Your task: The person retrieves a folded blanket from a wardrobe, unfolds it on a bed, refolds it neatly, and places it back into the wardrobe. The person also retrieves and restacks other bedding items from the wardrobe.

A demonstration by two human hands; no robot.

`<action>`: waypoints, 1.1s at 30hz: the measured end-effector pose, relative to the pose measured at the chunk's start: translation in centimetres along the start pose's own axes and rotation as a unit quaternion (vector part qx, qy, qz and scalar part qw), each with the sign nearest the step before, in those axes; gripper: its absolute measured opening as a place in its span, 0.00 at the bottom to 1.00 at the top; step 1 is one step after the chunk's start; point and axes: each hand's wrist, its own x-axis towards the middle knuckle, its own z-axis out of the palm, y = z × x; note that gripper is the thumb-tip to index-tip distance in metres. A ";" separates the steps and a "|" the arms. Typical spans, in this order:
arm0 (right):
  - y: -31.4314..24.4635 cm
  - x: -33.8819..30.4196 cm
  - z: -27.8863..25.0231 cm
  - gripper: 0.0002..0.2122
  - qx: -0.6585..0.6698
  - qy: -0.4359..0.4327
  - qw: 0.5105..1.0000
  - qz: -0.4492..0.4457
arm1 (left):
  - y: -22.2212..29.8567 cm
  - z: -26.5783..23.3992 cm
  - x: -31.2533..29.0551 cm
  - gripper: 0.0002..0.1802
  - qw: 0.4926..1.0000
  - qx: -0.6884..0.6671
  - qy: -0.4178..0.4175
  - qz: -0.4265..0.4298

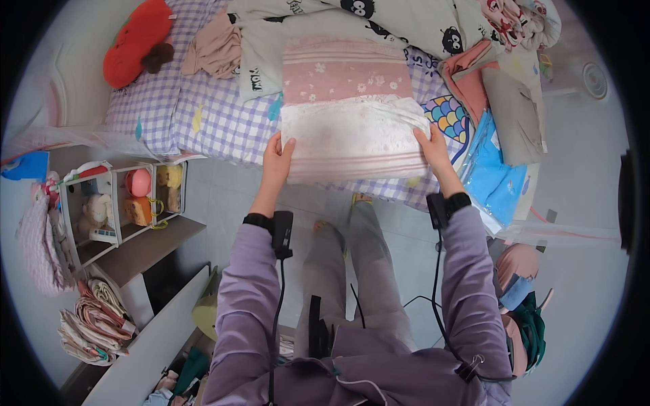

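Note:
A pink and white towel point(349, 139) with flowers and stripes is stretched between my hands at the near side of the bed. My left hand point(277, 157) grips its left edge, thumb on top. On the right edge my right hand point(432, 145) holds it the same way, the fingers mostly under the cloth. The towel's far pink part lies over a pale blanket point(261, 47) with black cartoon figures. Under it shows the purple checked bed sheet point(223, 125).
Right on the bed lie grey folded cloth point(512, 115), a blue plastic package point(500, 172) and a scale-patterned item point(447, 116). A red plush toy point(137, 44) and pink cloth point(215, 49) lie left. A shelf of toys point(115, 203) and an open drawer point(152, 345) stand lower left.

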 end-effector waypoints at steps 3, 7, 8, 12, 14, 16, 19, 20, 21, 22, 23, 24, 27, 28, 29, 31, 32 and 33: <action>3.2 1.9 1.1 0.18 -0.084 0.073 0.988 0.109 | -1.2 1.5 -0.4 0.20 0.999 -0.021 -0.002 -0.049; 4.7 1.5 1.2 0.18 -0.017 0.104 0.986 0.126 | -3.8 1.9 -2.9 0.18 0.997 0.050 -0.031 -0.047; 4.5 1.0 1.0 0.17 0.003 0.104 0.986 0.132 | -4.3 2.0 -2.9 0.18 0.999 0.037 -0.024 -0.025; 3.3 -2.6 -0.7 0.23 -0.018 0.072 0.980 0.186 | -5.4 2.6 -1.3 0.18 1.000 0.027 -0.012 -0.009; 3.1 -6.0 -1.1 0.26 -0.055 -0.006 0.992 0.110 | -5.7 2.6 -1.9 0.19 0.998 0.053 -0.012 -0.025; 2.5 -9.1 -2.2 0.24 -0.051 -0.046 0.993 0.096 | -5.9 2.2 -4.1 0.19 0.996 0.072 -0.018 -0.055; 0.1 -13.8 -2.9 0.22 0.005 -0.052 0.976 0.213 | -5.4 0.2 -10.0 0.21 0.988 0.089 -0.045 -0.114; -1.1 -15.2 -3.0 0.22 0.016 -0.035 0.964 0.263 | -4.8 -0.1 -10.7 0.22 0.980 0.097 -0.057 -0.162; -2.3 -15.9 -2.8 0.21 0.019 -0.008 0.940 0.340 | -4.2 -0.7 -11.0 0.23 0.979 0.102 -0.040 -0.175; -3.3 -15.7 -2.6 0.20 0.035 0.004 0.952 0.305 | -3.3 -1.5 -11.2 0.23 0.968 0.117 -0.026 -0.221; -4.4 -15.0 -2.2 0.19 0.043 0.027 0.954 0.297 | -2.2 -2.1 -11.0 0.24 0.955 0.131 -0.012 -0.267; -5.3 -13.9 -1.8 0.18 0.039 0.055 0.948 0.310 | -1.1 -2.7 -9.7 0.25 0.951 0.078 0.020 -0.297; -6.7 -6.8 -0.6 0.19 0.167 0.099 0.966 0.170 | 2.4 -4.6 -4.0 0.30 0.928 -0.304 -0.026 -0.213; -7.0 -4.3 -0.2 0.24 0.181 0.090 0.967 0.156 | 3.3 -4.3 -2.5 0.32 0.942 -0.282 -0.012 -0.180; -7.2 -2.1 0.4 0.29 0.170 0.069 0.974 0.135 | 3.9 -3.6 -1.1 0.35 0.953 -0.270 0.013 -0.138; -6.7 1.2 2.3 0.32 0.142 0.055 0.979 0.135 | 4.6 -1.8 2.0 0.38 0.997 -0.072 -0.009 -0.031; -6.2 2.4 3.3 0.32 0.084 0.065 0.985 0.134 | 4.8 -1.2 3.2 0.37 0.997 -0.076 -0.003 -0.018; -5.5 3.3 4.4 0.32 0.042 0.064 0.991 0.110 | 4.8 -0.5 4.2 0.37 0.997 -0.083 -0.001 0.009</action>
